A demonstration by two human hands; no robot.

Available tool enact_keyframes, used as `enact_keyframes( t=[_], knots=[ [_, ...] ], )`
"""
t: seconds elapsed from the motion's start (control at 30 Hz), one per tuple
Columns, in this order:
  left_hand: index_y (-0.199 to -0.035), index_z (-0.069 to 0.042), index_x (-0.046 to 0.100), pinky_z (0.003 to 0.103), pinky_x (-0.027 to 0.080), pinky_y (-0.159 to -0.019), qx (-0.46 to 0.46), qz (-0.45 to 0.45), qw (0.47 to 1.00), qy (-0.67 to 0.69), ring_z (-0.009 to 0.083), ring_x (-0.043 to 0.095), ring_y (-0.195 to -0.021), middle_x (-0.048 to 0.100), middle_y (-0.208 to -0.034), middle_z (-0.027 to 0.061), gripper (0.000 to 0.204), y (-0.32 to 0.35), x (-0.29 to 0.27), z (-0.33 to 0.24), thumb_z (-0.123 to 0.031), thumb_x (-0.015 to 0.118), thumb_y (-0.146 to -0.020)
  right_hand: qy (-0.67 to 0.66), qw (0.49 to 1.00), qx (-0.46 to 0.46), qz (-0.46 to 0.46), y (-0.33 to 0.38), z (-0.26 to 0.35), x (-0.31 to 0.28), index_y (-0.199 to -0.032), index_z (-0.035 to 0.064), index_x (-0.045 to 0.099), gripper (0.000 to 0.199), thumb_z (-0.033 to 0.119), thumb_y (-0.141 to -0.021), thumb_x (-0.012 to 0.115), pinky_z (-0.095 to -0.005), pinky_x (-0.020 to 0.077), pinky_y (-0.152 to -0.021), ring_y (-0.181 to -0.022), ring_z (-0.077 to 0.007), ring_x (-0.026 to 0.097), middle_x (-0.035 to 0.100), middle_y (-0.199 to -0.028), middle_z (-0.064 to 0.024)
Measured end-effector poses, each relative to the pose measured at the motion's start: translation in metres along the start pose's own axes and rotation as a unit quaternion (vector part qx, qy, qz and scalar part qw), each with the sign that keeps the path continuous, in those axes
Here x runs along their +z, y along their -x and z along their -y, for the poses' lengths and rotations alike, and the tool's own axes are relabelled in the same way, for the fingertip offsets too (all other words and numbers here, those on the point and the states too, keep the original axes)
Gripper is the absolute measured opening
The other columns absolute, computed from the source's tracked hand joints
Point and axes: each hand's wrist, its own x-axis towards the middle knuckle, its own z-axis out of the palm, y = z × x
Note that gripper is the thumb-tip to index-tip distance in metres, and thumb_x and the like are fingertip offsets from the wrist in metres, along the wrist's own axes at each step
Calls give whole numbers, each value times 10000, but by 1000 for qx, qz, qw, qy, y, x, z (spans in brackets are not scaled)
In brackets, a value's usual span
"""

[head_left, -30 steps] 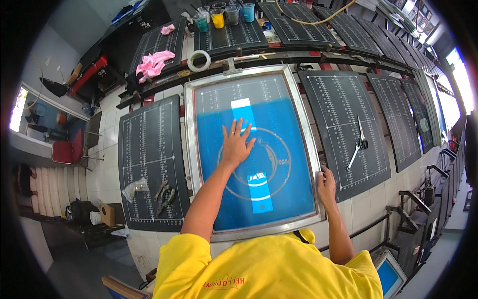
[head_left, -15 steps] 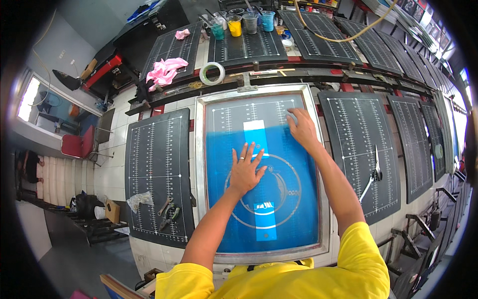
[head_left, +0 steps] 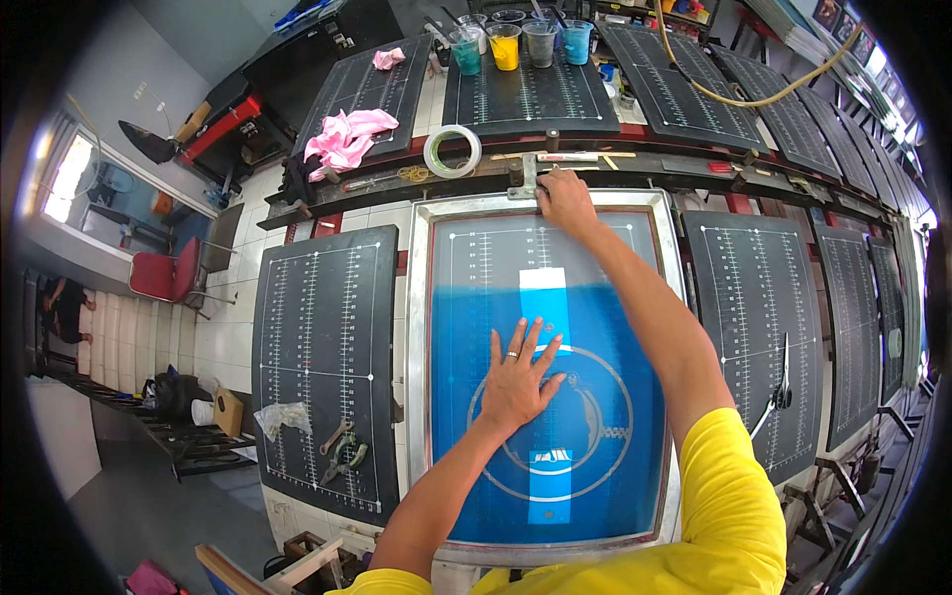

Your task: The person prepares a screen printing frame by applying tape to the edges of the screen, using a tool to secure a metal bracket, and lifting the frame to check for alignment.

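A silkscreen frame (head_left: 420,397) with a silver metal border lies in front of me, its mesh blue over most of its area and greyish at the far end. Pale shapes show in the blue: a large ring and two light rectangles, one above the other. My left hand (head_left: 518,385) rests flat on the mesh, fingers spread, a ring on one finger. At the frame's far edge sits a metal clamp (head_left: 523,180). My right hand (head_left: 568,203) reaches over the frame to it, fingers curled at its right side; the fingertips are partly hidden.
Black gridded boards flank the frame; the left one (head_left: 307,342) carries pliers (head_left: 342,461) and crumpled plastic (head_left: 284,419), the right one scissors (head_left: 780,395). On the far rail are a tape roll (head_left: 433,154) and a marker (head_left: 567,157). Beyond stand ink cups (head_left: 505,48) and pink cloth (head_left: 347,139).
My right hand has moved from the upper right of the mesh to the clamp at the far edge. My left hand stays flat on the mesh. The whole view has shifted somewhat.
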Motion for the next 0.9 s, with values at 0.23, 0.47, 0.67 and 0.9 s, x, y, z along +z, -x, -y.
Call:
enact_keyframes(
  t=[0.23,0.47,0.67,0.9],
  knots=[
    [-1441,-203,430,651,199,-1112,-2,11,1000,-1,373,266,-1420,283,-1540,149,576,2,0,4,-459,537,-936,-96,995,7,-17,9,0,2,-1048,63,673,216,173,-873,608,-429,431,-814,-984,-282,576,632,-990,-85],
    [-1454,-201,408,652,199,-1110,3,18,1000,7,373,241,-1429,271,-1545,156,593,-1,-1,4,-431,561,-929,-124,992,-1,5,6,-12,0,-1077,64,673,232,169,-886,596,-426,435,-846,-1011,-290,581,636,-1032,-85],
    [-1463,-192,390,663,196,-1103,6,26,1000,12,384,237,-1427,266,-1546,158,601,-2,-1,4,-424,555,-934,-120,992,10,32,7,-12,1,-1098,71,676,245,168,-888,596,-428,447,-848,-997,-299,585,635,-1037,-80],
    [-1371,-143,497,589,290,-1081,15,44,998,48,376,381,-1344,404,-1453,177,526,-13,-21,10,-362,611,-907,-128,991,20,42,3,-13,-2,-1098,76,679,245,164,-879,612,-433,450,-847,-988,-299,586,637,-1037,-73]
  ],
)
